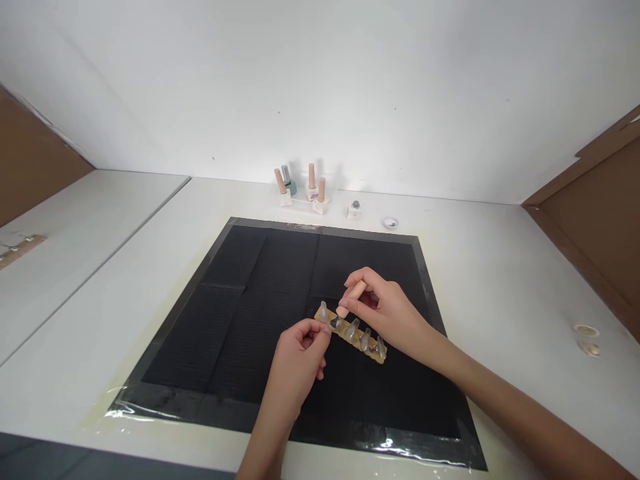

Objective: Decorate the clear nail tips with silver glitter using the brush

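Observation:
A tan display strip (377, 355) with several false nails standing along it lies at a slant on the black mat. My left hand (299, 353) is closed, its thumb and forefinger pinching the near edge of the strip towards its left end. In my right hand (383, 303) is a nail polish brush, held by its pinkish cap handle (354, 297). The brush end points down at a false nail (337, 323) second from the left, which looks dark in part. Whether the bristles touch it I cannot tell. A paler false nail (323, 311) stands at the left end.
The black mat (240, 333) is taped to a white table. Behind it stand several capped nail polish bottles (321, 203), an uncapped bottle (354, 211) and a small round dish (390, 223). Two small round things (589, 348) lie at right. Another strip (20, 250) is at far left.

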The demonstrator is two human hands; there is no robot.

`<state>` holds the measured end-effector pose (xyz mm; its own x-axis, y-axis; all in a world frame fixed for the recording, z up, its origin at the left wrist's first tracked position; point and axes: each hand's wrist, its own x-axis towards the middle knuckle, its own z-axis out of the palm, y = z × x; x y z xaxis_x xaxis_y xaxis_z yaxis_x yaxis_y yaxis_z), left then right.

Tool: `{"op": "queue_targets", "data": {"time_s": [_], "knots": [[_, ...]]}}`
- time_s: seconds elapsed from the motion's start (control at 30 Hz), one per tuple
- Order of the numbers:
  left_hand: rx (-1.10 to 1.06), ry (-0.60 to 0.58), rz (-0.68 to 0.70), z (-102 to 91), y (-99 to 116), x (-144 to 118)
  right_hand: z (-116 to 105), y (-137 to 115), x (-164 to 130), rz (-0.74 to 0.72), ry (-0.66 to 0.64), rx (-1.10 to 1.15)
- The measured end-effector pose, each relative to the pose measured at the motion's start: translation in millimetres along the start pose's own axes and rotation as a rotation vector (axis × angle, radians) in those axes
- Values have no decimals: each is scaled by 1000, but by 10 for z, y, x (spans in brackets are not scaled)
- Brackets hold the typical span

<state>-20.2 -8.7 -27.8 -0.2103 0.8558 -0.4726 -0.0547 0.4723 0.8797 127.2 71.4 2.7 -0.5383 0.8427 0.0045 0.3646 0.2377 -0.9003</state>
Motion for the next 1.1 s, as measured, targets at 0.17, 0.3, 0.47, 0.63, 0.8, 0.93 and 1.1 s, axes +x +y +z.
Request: {"op": "queue_targets", "data": {"time_s": [0.17,0.3,0.47,0.63,0.8,0.93,1.1], "knots": [[9,-1,-9,7,22,8,-31,7,11,-6,-23,8],[17,-1,-13,11,29,8,-40,29,21,-14,-28,28],[22,-5,-16,11,17,5,-41,36,28,-26,-34,38],[47,-9,-6,15,18,19,-36,35,24,-47,-38,58],[58,-11,-20,34,40,24,-32,42,24,-34,-37,63],[55,-12,-21,32,32,33,-43,63,38,-8,-32,82],[49,-10,-18,16,5,40,-46,85,47,-3,-45,103]]}}
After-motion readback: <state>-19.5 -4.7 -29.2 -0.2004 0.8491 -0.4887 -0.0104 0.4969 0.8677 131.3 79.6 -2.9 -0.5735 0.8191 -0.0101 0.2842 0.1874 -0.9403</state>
